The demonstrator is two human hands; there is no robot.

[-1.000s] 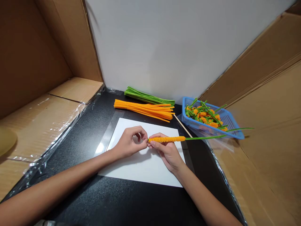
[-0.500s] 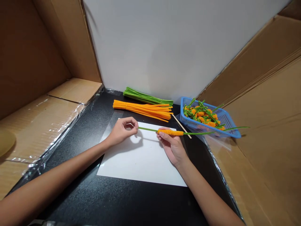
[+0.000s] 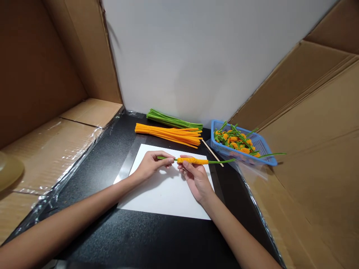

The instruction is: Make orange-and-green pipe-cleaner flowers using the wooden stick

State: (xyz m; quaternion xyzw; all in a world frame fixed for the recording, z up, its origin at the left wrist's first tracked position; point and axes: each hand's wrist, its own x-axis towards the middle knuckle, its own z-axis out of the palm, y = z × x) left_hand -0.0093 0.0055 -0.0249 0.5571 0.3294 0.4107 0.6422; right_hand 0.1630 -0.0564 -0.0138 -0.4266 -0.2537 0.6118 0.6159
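Observation:
Above a white sheet of paper (image 3: 168, 194), an orange pipe cleaner coil (image 3: 193, 161) is wound around a green pipe cleaner (image 3: 218, 161). My right hand (image 3: 196, 179) pinches the orange coil between thumb and fingers. The green stem sticks out of the coil on both sides. My left hand (image 3: 155, 164) is closed on the green stem just left of the coil, and the stem's short left end shows between its fingers. Part of the stem is hidden by the fingertips.
Behind the paper lie a bundle of orange pipe cleaners (image 3: 168, 133) and a bundle of green pipe cleaners (image 3: 174, 120). A thin wooden stick (image 3: 212, 152) lies to their right. Beyond it stands a blue basket (image 3: 224, 146) with orange and green pieces. Cardboard walls (image 3: 316, 123) flank the black table (image 3: 134, 235).
My left hand has slid along the green stem toward the coil, so the hands are closer together. The coil and my right hand have shifted slightly left in view.

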